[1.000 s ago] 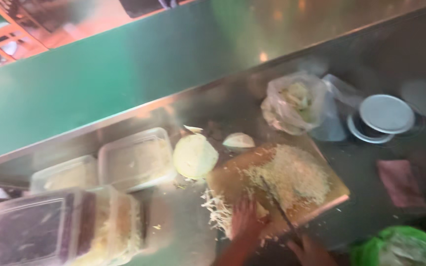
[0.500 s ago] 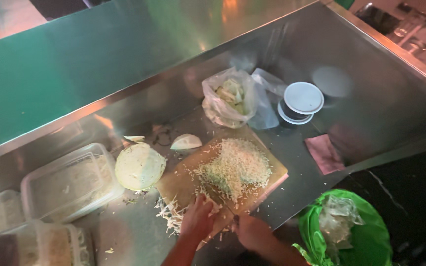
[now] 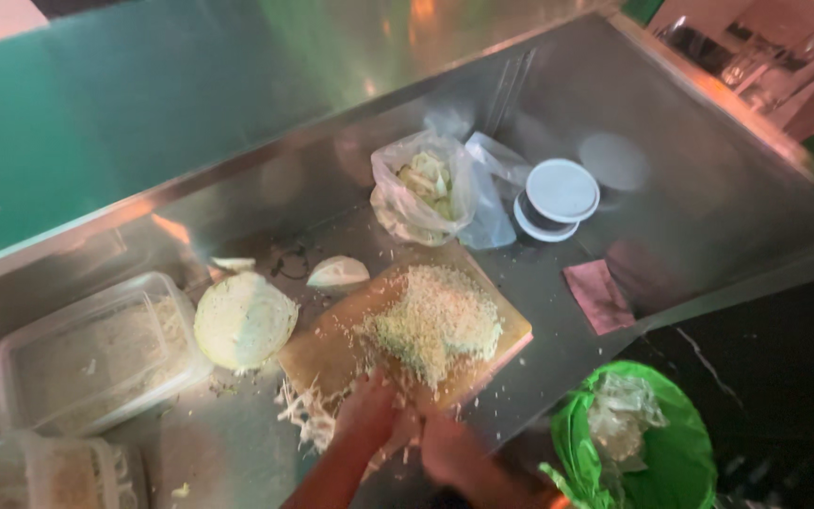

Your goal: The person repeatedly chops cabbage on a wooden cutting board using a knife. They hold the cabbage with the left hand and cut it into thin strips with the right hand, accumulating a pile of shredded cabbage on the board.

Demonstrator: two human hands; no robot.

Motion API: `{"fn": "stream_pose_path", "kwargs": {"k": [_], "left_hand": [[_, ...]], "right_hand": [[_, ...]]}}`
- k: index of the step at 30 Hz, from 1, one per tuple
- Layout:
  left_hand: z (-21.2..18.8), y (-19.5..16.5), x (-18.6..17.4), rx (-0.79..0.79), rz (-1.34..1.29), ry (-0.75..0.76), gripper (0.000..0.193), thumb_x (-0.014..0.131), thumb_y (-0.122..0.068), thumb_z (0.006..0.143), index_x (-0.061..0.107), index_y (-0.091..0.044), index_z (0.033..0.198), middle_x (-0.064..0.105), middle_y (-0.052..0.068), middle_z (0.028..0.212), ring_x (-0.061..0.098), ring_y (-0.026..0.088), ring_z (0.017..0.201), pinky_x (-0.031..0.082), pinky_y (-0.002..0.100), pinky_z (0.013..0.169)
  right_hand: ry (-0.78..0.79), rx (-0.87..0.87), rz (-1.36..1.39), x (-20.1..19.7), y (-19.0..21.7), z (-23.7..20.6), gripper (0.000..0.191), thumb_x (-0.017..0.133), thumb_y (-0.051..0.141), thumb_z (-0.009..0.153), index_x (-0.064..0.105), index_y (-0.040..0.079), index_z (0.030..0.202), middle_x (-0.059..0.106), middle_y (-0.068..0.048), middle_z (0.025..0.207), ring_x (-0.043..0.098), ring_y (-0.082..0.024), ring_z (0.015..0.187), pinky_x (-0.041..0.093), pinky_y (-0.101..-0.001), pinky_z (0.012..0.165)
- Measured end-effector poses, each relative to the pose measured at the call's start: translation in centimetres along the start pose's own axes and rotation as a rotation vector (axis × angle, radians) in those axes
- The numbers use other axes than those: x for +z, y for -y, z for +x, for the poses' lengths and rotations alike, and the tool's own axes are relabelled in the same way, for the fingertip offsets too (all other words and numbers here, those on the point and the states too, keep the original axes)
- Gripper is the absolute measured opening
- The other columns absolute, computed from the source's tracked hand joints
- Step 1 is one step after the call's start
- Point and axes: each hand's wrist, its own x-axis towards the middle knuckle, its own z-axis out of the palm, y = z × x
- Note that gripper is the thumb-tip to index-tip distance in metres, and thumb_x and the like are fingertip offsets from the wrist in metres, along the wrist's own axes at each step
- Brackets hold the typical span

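Heap of pale, finely shredded cabbage on the brown wooden cutting board, mid-counter. Apparently mid-chopping; next likely calls for steadying the heap's near edge. Left hand curled, fingertips on the shreds. Right hand clenched, blurred; cannot tell what's gripped. Beside: halved pale-green cabbage, clear plastic tub.

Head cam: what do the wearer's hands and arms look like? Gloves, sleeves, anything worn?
Both hands, left hand and right hand, look bare, with no gloves visible. The forearms are bare too, with no sleeves in frame. Motion blur and the warm, dim light hide finer details, so rings, a watch or marks cannot be told.
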Motion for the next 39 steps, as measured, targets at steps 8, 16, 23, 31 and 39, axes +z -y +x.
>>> {"fn": "stream_pose_path", "kwargs": {"k": [8, 16, 23, 31, 39], "left_hand": [[0.0, 0.4, 0.0, 0.024, -0.039, -0.015, 0.031, 0.077, -0.021, 0.083, 0.07, -0.013, 0.113, 0.035, 0.01, 0.158, 0.042, 0.036, 0.134, 0.051, 0.048, 0.099], [0.4, 0.7, 0.4, 0.06, -0.034, -0.059, 0.027, 0.075, -0.013, 0.082, 0.07, -0.007, 0.108, 0.041, 0.013, 0.147, 0.044, 0.037, 0.134, 0.053, 0.046, 0.1], [0.4, 1.0, 0.0, 0.02, -0.019, 0.009, 0.025, 0.071, -0.008, 0.082, 0.071, -0.009, 0.107, 0.046, 0.01, 0.142, 0.047, 0.034, 0.134, 0.055, 0.043, 0.101], [0.5, 0.7, -0.1, 0.017, -0.034, 0.018, 0.023, 0.074, -0.019, 0.088, 0.07, -0.01, 0.109, 0.046, 0.011, 0.137, 0.048, 0.035, 0.131, 0.053, 0.046, 0.101], [0.2, 0.4, -1.0, -0.005, 0.001, 0.021, 0.023, 0.076, -0.017, 0.083, 0.072, -0.011, 0.104, 0.048, 0.007, 0.137, 0.051, 0.031, 0.129, 0.055, 0.046, 0.099]], "right_hand": [[0.033, 0.095, 0.054, -0.1, -0.3, -0.6, 0.032, 0.055, 0.036, 0.101, 0.059, 0.005, 0.11, 0.071, -0.025, 0.099, 0.069, -0.046, 0.095, 0.054, -0.0561, 0.081], [0.061, 0.039, 0.042, 1.0, 0.1, 0.1, 0.049, 0.056, 0.032, 0.103, 0.044, -0.001, 0.137, 0.073, -0.024, 0.099, 0.073, -0.042, 0.093, 0.056, -0.0533, 0.081], [0.011, 0.088, 0.137, 0.8, 0.6, 0.6, 0.049, 0.058, 0.034, 0.102, 0.045, -0.003, 0.131, 0.072, -0.024, 0.094, 0.072, -0.043, 0.09, 0.056, -0.0538, 0.079], [-0.029, 0.019, 0.171, 2.0, 0.2, 0.6, 0.049, 0.061, 0.035, 0.101, 0.046, -0.005, 0.125, 0.071, -0.025, 0.09, 0.071, -0.045, 0.086, 0.057, -0.0543, 0.076], [0.054, 0.063, 0.182, 1.4, 0.6, 1.0, 0.043, 0.062, 0.036, 0.101, 0.053, -0.001, 0.12, 0.071, -0.023, 0.086, 0.072, -0.043, 0.082, 0.057, -0.0547, 0.071]]}}
